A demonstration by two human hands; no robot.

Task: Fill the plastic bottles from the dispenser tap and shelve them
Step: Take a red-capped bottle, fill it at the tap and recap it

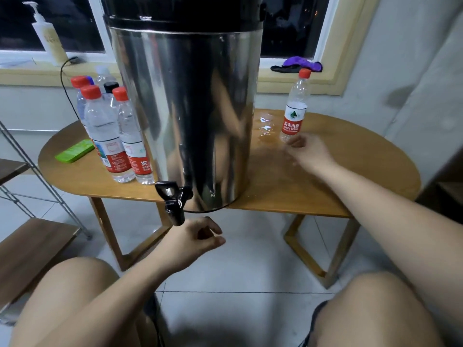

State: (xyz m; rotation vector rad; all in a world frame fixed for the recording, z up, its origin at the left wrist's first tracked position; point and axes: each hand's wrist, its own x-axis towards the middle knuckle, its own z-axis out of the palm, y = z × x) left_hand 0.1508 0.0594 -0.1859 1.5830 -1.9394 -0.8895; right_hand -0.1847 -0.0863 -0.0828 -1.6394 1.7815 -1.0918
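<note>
Right hand (309, 151) hangs loose, empty, at bottle's (295, 108) 5 o'clock. Left hand (193, 239), likewise empty, hovers at tap's (172, 199) 5 o'clock.

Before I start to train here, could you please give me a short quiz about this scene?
1. True or false: the left hand, near the tap, holds nothing.
2. What lies on the sill? A) green case B) purple cloth C) black cable
3. Fill in: the bottle to the right of the dispenser has a ___ cap.
Key: 1 true; 2 B; 3 red.
</note>
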